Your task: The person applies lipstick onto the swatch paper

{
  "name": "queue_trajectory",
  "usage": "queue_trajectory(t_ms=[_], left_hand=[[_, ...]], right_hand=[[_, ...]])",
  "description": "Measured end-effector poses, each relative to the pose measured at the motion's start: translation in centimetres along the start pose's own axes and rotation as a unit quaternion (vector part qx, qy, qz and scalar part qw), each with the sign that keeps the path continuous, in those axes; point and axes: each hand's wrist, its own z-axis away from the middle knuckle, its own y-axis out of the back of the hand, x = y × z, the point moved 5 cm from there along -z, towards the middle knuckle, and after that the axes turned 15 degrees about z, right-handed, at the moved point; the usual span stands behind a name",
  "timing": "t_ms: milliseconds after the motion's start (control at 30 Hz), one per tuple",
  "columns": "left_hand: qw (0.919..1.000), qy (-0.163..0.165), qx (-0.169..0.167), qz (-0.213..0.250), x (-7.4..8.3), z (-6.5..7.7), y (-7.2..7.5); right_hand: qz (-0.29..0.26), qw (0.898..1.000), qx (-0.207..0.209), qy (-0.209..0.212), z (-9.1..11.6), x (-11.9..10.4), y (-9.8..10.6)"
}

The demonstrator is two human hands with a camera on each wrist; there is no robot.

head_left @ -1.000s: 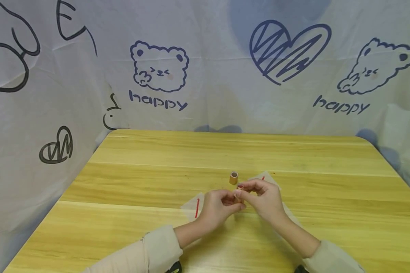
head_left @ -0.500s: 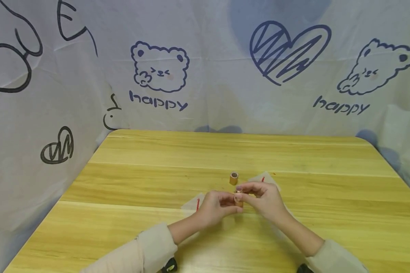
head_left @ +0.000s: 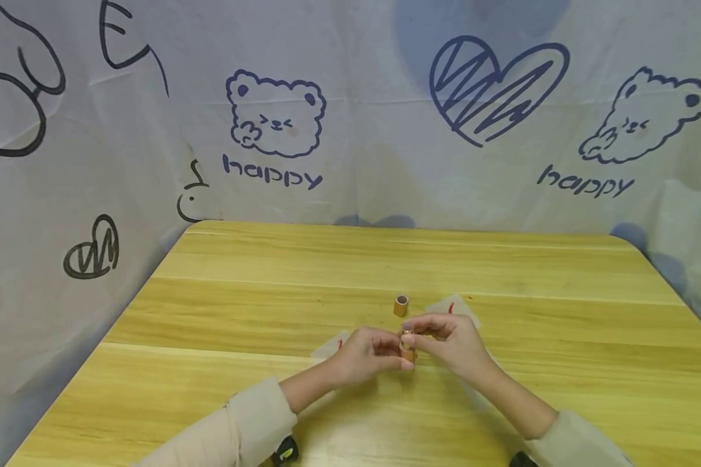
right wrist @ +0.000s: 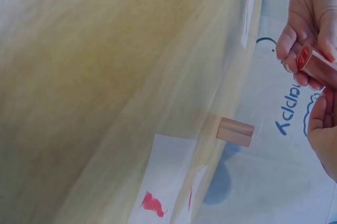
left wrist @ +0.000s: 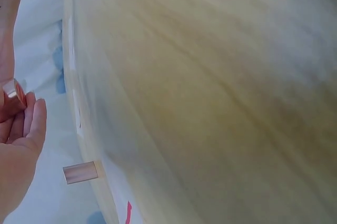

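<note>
In the head view, both hands hold a copper-coloured lipstick (head_left: 407,354) upright above the table. Thumb and fingers of my left hand (head_left: 362,358) grip its lower part, while my right hand (head_left: 454,342) pinches it near the top. No red shows at the tube's top end. From below, the right wrist view gives the lipstick's base (right wrist: 304,57) with a red label, between the fingers. Its cap (head_left: 401,305), an open copper cylinder, stands upright on the table just beyond the hands.
Pale paper strips lie partly beneath the hands and arms: a left end (head_left: 327,347) and a right end (head_left: 464,310), each with a red mark. The wooden table (head_left: 239,259) meets a white cloth backdrop (head_left: 374,130) with drawings.
The red visible at the lipstick's top a second ago is out of sight. My left hand has shifted slightly left and down; the right keeps its pinch. The cap stays put.
</note>
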Motion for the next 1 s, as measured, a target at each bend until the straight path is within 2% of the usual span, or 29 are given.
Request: queue_trajectory(t_ms=[67, 133, 200, 333, 467, 667, 800, 1000], left_hand=[[1.0000, -0.003, -0.008, 0.002, 0.0, 0.0, 0.0], [1.0000, -0.001, 0.000, 0.003, 0.1, 0.1, 0.1], [0.9998, -0.001, 0.018, 0.005, 0.1, 0.2, 0.1], [0.9981, -0.006, 0.061, 0.004, 0.1, 0.2, 0.4], [0.9969, -0.008, 0.078, 0.005, 0.0, 0.3, 0.7], [0.9958, -0.002, 0.091, 0.005, -0.2, 0.6, 1.1], [0.9962, -0.005, 0.087, -0.005, -0.3, 0.7, 1.1], [0.9957, 0.008, 0.092, 0.000, -0.6, 0.9, 1.3]], right_hand=[[-0.004, 1.000, -0.006, 0.001, 0.0, 0.0, 0.0], [-0.004, 1.000, -0.009, -0.003, 0.0, 0.0, -0.1], [0.003, 1.000, -0.011, -0.007, 0.0, 0.2, -0.1], [0.009, 1.000, -0.013, 0.018, -0.5, 0.2, 0.0], [0.007, 0.999, -0.008, 0.041, -1.2, -0.1, 0.5], [0.045, 0.998, 0.041, 0.001, -2.4, 0.0, 1.4], [0.067, 0.995, 0.069, -0.021, -3.0, 0.5, 1.7], [0.072, 0.993, 0.085, -0.034, -3.9, 2.1, 1.4]])
